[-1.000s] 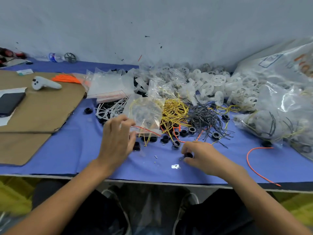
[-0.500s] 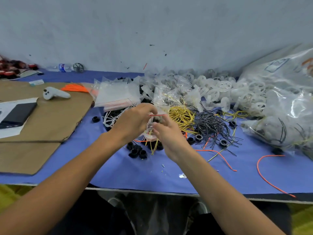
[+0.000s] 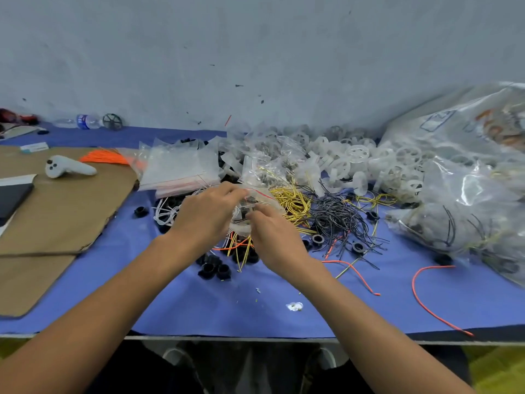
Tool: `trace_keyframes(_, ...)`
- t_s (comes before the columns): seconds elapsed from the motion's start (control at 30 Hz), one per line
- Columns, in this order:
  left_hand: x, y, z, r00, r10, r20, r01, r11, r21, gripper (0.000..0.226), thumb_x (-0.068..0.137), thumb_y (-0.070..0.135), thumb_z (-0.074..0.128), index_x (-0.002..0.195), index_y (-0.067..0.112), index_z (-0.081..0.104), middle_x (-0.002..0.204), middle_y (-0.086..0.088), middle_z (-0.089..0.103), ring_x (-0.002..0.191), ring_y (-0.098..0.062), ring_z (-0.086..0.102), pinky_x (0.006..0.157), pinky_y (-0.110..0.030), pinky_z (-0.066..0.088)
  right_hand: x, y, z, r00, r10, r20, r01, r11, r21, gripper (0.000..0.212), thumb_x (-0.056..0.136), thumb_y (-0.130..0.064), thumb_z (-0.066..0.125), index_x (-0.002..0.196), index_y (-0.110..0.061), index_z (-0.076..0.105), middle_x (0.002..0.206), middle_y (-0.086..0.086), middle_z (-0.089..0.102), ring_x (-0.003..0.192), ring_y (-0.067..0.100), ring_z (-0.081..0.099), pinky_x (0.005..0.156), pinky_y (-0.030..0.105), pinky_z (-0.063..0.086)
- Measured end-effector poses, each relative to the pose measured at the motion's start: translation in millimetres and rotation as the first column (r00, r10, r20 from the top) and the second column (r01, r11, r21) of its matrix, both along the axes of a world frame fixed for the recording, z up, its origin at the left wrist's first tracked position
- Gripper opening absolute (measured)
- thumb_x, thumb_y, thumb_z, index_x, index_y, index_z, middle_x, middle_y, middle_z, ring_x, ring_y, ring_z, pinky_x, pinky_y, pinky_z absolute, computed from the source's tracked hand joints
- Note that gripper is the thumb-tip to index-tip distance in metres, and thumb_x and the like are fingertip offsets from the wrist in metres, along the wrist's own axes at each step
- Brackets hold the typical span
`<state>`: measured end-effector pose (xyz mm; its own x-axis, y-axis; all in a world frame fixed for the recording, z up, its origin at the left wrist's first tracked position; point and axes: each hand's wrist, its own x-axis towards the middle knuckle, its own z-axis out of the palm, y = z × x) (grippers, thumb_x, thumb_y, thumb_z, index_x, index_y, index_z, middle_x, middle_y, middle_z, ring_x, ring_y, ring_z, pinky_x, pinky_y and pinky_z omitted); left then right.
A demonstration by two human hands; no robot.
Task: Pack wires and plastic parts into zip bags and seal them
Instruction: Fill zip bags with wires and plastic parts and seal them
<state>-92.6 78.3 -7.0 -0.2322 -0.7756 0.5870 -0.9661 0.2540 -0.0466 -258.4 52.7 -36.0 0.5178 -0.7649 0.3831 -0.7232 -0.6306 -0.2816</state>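
My left hand (image 3: 207,213) pinches the red-lined top edge of a small clear zip bag (image 3: 250,204) held above the blue table (image 3: 199,305). My right hand (image 3: 272,234) is at the bag's mouth with its fingertips together at the opening; what they hold is hidden. The bag has wires inside. Behind it lie yellow wires (image 3: 292,200) and black wires (image 3: 338,217). Black plastic rings (image 3: 214,270) sit below my hands, and white plastic wheels (image 3: 358,160) are piled at the back.
A stack of empty zip bags (image 3: 181,166) lies left of centre. Brown cardboard (image 3: 59,206) holds a white controller (image 3: 66,167), orange wires (image 3: 105,158) and a dark phone (image 3: 12,196). Large filled plastic bags (image 3: 466,177) crowd the right. Loose orange wires (image 3: 426,300) lie near the front edge.
My right hand came up from the table to the bag's mouth. My left hand lifted the bag off the table and holds it higher.
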Motion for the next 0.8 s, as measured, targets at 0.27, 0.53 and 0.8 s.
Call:
trace_keyframes(0.27, 9.8, -15.3, 51.7, 0.926, 0.042, -0.375, 0.063, 0.963, 0.263, 0.069, 0.08, -0.009, 0.049, 0.143, 0.021, 0.048, 0.138, -0.006, 0.049, 0.108, -0.018, 0.053, 0.093, -0.035, 0.044, 19.8, -38.6, 63.2, 0.965, -0.103, -0.24, 0.063, 0.984, -0.165, 0.03, 0.087, 0.004, 0.05, 0.114, -0.011, 0.054, 0.083, 0.004, 0.06, 0.072, 0.028, 0.061, 0.057, 0.035, 0.041)
trace_keyframes(0.53, 16.1, -29.9, 133.7, 0.889, 0.147, -0.434, -0.034, 0.966, 0.257, 0.053, 0.083, -0.005, 0.041, 0.115, 0.024, 0.073, 0.101, 0.009, 0.072, 0.074, 0.003, 0.062, 0.077, -0.014, 0.047, 20.5, -78.5, 176.6, 0.958, 0.093, -0.272, 0.018, 0.925, 0.379, 0.039, 0.091, -0.004, 0.058, 0.129, 0.004, 0.053, 0.081, 0.014, 0.075, 0.059, 0.023, 0.072, 0.045, 0.028, 0.055)
trace_keyframes(0.8, 18.8, -39.4, 146.6, 0.909, 0.122, -0.398, -0.023, 0.969, 0.244, 0.051, 0.083, 0.003, 0.052, 0.131, 0.017, 0.06, 0.13, -0.007, 0.062, 0.099, -0.03, 0.064, 0.081, -0.032, 0.048, 28.0, -78.3, 170.3, 0.943, 0.143, -0.301, -0.108, 0.986, 0.129, 0.081, 0.086, -0.016, 0.068, 0.149, -0.006, 0.019, 0.15, 0.015, 0.036, 0.12, 0.033, 0.056, 0.092, 0.042, 0.052)
